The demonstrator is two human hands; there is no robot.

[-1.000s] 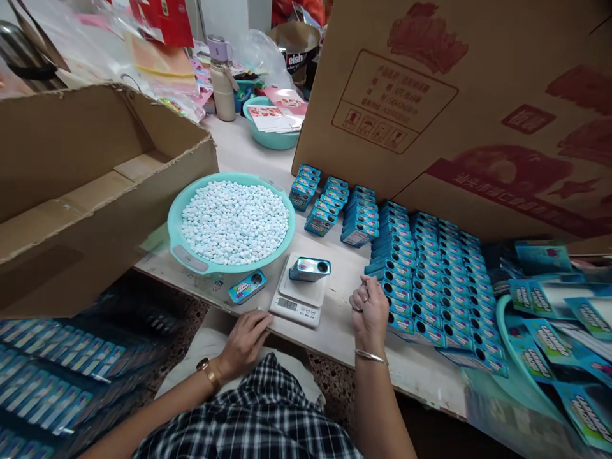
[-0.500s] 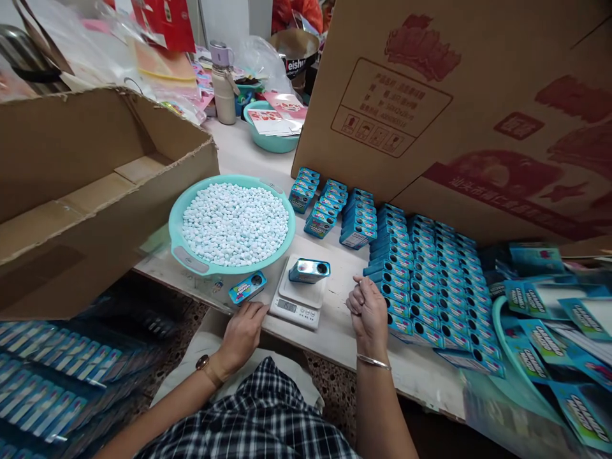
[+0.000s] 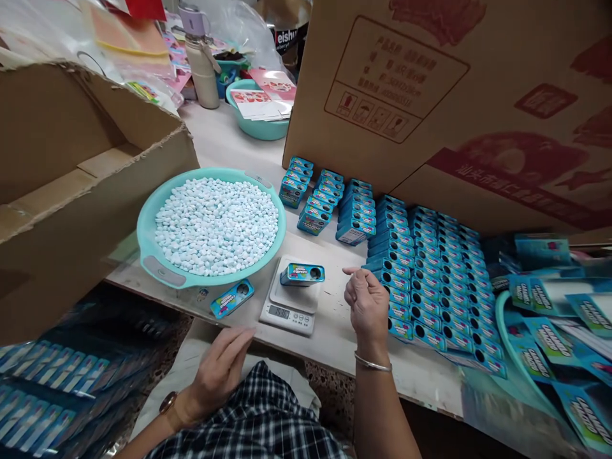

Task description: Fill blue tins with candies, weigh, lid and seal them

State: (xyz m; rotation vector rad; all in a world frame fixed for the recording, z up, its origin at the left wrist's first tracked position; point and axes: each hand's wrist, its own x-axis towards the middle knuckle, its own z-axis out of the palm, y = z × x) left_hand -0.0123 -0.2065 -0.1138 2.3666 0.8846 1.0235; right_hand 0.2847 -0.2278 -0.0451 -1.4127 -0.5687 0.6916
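Note:
A small blue tin lies on its side on a white digital scale. My right hand hovers just right of the scale, fingers curled in a loose fist with the index tip poking toward the tin; whether it holds anything is hidden. My left hand hangs below the table edge with fingers stretched out, holding nothing, nearest a flat blue tin lid. A teal basin full of white-blue tablets stands left of the scale.
Rows of blue tins fill the table to the right. A large printed carton leans behind them. An open cardboard box stands at left. A second teal bowl and a bottle sit at the back. Blue packets lie at right.
My left hand has dropped back from the table edge toward my lap. My right hand has risen slightly and its index finger now points at the tin. The view shifted left.

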